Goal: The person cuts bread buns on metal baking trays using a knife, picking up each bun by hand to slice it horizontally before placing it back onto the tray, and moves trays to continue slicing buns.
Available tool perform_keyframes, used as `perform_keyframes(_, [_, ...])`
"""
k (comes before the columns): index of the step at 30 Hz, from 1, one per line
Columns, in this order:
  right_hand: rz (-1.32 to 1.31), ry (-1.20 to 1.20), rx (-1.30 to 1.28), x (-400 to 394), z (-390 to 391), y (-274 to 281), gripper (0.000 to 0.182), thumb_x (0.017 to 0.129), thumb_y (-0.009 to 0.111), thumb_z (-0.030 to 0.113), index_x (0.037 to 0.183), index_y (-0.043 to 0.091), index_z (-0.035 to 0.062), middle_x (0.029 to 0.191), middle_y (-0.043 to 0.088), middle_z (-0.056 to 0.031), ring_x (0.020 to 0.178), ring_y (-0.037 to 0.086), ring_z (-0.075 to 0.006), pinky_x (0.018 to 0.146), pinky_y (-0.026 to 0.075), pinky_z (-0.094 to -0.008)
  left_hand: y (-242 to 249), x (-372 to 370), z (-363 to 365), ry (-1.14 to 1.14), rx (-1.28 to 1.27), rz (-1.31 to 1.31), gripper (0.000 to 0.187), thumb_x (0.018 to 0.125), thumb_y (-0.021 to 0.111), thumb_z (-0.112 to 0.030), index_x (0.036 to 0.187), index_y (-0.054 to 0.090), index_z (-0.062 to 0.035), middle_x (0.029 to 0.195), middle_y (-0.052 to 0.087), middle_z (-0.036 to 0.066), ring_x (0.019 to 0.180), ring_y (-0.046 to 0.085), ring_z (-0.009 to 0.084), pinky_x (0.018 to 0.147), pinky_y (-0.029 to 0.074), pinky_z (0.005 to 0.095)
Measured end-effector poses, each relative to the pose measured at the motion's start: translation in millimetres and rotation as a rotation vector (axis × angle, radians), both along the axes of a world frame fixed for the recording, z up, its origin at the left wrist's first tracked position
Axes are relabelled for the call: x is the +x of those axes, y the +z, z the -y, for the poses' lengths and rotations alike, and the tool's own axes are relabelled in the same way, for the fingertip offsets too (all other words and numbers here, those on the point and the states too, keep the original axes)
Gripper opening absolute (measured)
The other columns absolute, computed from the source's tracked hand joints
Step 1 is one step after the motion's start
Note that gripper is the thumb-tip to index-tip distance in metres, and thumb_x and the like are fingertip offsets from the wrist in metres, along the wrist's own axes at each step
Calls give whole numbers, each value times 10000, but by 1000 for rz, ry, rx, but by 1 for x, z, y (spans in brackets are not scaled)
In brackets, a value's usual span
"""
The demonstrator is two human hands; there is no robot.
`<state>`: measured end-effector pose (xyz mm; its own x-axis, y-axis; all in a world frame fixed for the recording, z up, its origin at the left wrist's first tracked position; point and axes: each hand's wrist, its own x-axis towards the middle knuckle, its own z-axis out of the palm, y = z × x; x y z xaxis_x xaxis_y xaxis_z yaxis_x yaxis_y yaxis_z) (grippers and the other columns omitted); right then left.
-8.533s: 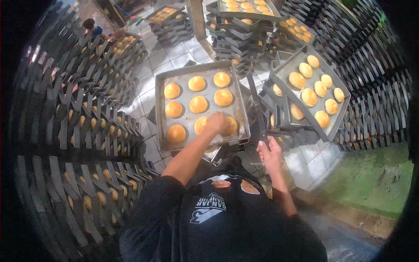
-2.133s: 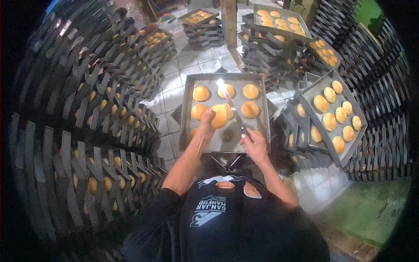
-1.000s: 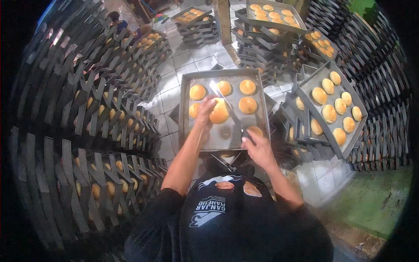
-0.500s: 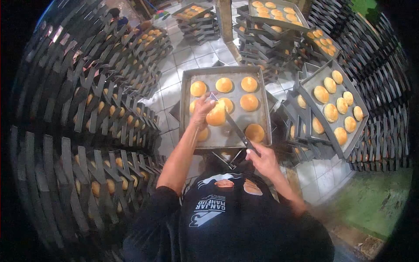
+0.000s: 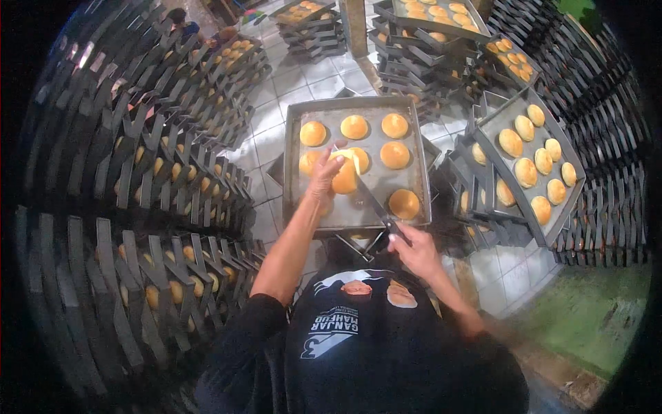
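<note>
My left hand (image 5: 322, 174) is closed around a golden bun (image 5: 345, 181), held over the middle of a metal baking tray (image 5: 386, 181). In my right hand (image 5: 418, 252), near the tray's front edge, is the black handle of a long knife (image 5: 374, 203). Its blade slants up and left to the held bun, and its far end overlaps the bun and the left fingers. A pale, cream-coloured strip shows at the bun's top beside the blade. Several more round buns (image 5: 395, 155) sit in the tray, some partly hidden behind my left hand and arm.
Tall stacks of dark trays (image 5: 158, 262) with buns stand close on the left, and more stacks (image 5: 600, 152) on the right. A tilted tray of buns (image 5: 514, 165) is right of my work tray. Beyond lies a tiled floor (image 5: 296, 81); a person (image 5: 181, 24) is at the far left.
The knife and the held bun stay close together, with a pale strip now showing at the bun's top. The view has shifted slightly.
</note>
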<state>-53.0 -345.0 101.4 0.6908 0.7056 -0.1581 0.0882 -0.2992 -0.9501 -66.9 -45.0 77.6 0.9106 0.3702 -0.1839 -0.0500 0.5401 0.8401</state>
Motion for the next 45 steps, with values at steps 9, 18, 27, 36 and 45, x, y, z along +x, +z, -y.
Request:
perform_keyframes(9, [-38, 7, 42, 11, -16, 3, 367, 989, 647, 208, 1281, 644, -13, 838, 729, -84, 772, 662, -118, 714, 531, -327, 0, 16, -1, 76, 49, 12, 565, 919, 672, -151, 1447, 487, -76, 1143, 672, 96, 1067, 678, 202, 903, 594, 375])
perform_keyframes(18, [28, -11, 46, 19, -50, -23, 371, 1002, 612, 156, 1349, 631, 25, 781, 695, -58, 738, 664, -124, 709, 533, -295, -36, 29, 40, 207, -113, -34, 538, 946, 685, -180, 1431, 477, -79, 1173, 659, 84, 1073, 670, 209, 868, 599, 386])
perform_keyframes(27, [-264, -19, -162, -22, 68, -16, 442, 984, 656, 241, 1366, 617, 22, 902, 750, -82, 767, 695, -129, 718, 546, -312, -76, 19, 17, 341, -209, -91, 475, 977, 672, -237, 1390, 519, -57, 1179, 665, 84, 1102, 664, 221, 952, 567, 401])
perform_keyframes(36, [-299, -269, -260, -13, 109, -19, 252, 1015, 578, 201, 1165, 668, 20, 795, 617, 19, 702, 555, -85, 622, 465, -273, -86, -37, 1, 334, 1098, -440, 422, 999, 618, -301, 1271, 640, 21, 1277, 645, 242, 1191, 613, 378, 1027, 461, 451])
perform_keyframes(45, [-358, -141, -129, 7, 27, -24, 314, 1019, 587, 174, 1283, 660, 21, 855, 676, 10, 695, 546, -69, 614, 464, -263, -126, -101, -47, 116, 1166, -779, 810, 796, 823, -443, 1382, 510, 21, 1283, 609, 285, 1221, 593, 404, 1017, 477, 505])
